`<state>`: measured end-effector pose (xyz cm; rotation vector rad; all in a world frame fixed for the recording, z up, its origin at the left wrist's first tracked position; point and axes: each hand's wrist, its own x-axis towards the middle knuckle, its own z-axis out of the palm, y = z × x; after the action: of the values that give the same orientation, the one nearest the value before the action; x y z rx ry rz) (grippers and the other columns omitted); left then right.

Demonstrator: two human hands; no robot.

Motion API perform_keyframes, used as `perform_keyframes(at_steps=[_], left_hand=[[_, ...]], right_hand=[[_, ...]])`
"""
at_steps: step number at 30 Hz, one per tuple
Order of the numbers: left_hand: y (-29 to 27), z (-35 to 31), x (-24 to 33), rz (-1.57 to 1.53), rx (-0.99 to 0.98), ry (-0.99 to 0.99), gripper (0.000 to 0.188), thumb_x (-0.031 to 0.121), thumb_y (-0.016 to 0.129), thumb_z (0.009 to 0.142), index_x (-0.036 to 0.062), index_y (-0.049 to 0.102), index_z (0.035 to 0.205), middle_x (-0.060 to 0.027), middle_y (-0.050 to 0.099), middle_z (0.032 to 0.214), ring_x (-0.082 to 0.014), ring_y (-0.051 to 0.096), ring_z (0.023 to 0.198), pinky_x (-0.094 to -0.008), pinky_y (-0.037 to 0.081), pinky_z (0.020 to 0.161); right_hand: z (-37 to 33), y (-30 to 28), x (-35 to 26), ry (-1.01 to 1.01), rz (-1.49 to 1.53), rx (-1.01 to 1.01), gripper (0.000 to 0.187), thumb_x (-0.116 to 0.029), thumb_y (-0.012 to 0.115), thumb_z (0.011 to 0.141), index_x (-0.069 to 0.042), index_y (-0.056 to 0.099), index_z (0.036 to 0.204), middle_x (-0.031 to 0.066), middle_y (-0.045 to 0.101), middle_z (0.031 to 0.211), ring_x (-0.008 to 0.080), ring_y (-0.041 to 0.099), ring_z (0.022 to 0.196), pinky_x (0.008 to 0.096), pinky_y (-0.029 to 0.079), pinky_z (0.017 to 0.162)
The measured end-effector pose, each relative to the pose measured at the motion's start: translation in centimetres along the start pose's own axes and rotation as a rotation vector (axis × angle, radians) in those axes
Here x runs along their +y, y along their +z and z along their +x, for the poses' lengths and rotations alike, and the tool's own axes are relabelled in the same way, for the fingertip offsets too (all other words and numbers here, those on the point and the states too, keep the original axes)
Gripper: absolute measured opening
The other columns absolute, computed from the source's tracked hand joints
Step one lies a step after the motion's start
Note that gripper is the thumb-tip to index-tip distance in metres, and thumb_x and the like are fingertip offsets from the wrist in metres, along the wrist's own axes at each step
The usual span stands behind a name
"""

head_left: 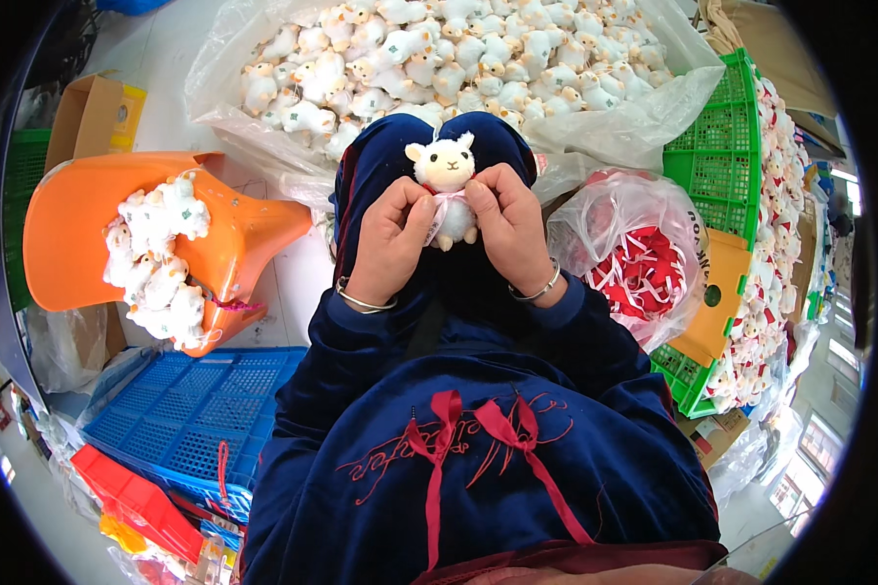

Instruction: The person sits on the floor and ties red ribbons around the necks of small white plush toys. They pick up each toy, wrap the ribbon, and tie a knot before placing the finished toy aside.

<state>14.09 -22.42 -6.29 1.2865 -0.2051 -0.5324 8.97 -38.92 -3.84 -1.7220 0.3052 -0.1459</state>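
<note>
A small white plush lamb (449, 166) sits upright over my lap, its face turned toward me. Around its neck runs a pale pink ribbon (448, 198) with a bit of red at its left side. My left hand (388, 239) is closed at the lamb's left side, thumb and fingers pinched at the ribbon. On the other side my right hand (507, 232) pinches at the neck in the same way. Whatever lies between the fingertips themselves is hidden. The toy's round body and two feet hang between both hands.
Beyond my knees a large clear plastic bag (215, 93) is heaped with white plush toys. An orange chair (63, 229) at left carries several more. To the right stand a bag of red pieces with white ribbons (644, 278) and green crates (717, 161). A blue crate (190, 405) is lower left.
</note>
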Motion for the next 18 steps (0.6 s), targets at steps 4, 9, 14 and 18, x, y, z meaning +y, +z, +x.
perform_keyframes(at_steps=[4, 9, 14, 18], left_hand=[[-0.5, 0.2, 0.0, 0.036, 0.002, -0.034, 0.018, 0.015, 0.058, 0.103, 0.0051, 0.060, 0.088, 0.0053, 0.057, 0.079, -0.0018, 0.047, 0.070, -0.0194, 0.039, 0.063], [0.0, 0.8, 1.5, 0.091, 0.082, -0.158, 0.021, 0.018, 0.064, 0.100, 0.0021, 0.063, 0.086, 0.0047, 0.058, 0.072, -0.0022, 0.047, 0.063, -0.0204, 0.040, 0.057], [1.0, 0.6, 2.0, 0.237, 0.134, -0.106, 0.023, 0.017, 0.072, 0.094, -0.0011, 0.064, 0.082, 0.0032, 0.058, 0.068, -0.0029, 0.049, 0.060, -0.0212, 0.041, 0.052], [0.1, 0.2, 1.7, 0.131, 0.070, -0.190, 0.020, 0.016, 0.073, 0.094, -0.0013, 0.066, 0.085, 0.0025, 0.061, 0.071, -0.0025, 0.052, 0.063, -0.0203, 0.043, 0.056]], right_hand=[[0.1, -0.1, 0.1, -0.027, -0.025, -0.014, 0.015, -0.013, 0.062, 0.101, 0.000, 0.060, 0.095, 0.0034, 0.060, 0.076, 0.0094, 0.054, 0.069, 0.0269, 0.046, 0.062], [0.1, 0.1, 0.1, -0.091, -0.074, -0.023, 0.014, -0.013, 0.063, 0.100, 0.000, 0.061, 0.095, 0.0050, 0.062, 0.079, 0.0112, 0.056, 0.070, 0.0272, 0.047, 0.064], [0.1, 0.1, 0.0, -0.123, -0.113, -0.013, 0.014, -0.014, 0.063, 0.100, 0.000, 0.061, 0.096, 0.0066, 0.063, 0.079, 0.0129, 0.057, 0.070, 0.0279, 0.047, 0.064], [0.1, 0.0, 0.3, -0.142, -0.142, -0.011, 0.016, -0.017, 0.061, 0.103, -0.002, 0.060, 0.098, -0.0025, 0.059, 0.082, 0.0040, 0.051, 0.074, 0.0215, 0.043, 0.064]])
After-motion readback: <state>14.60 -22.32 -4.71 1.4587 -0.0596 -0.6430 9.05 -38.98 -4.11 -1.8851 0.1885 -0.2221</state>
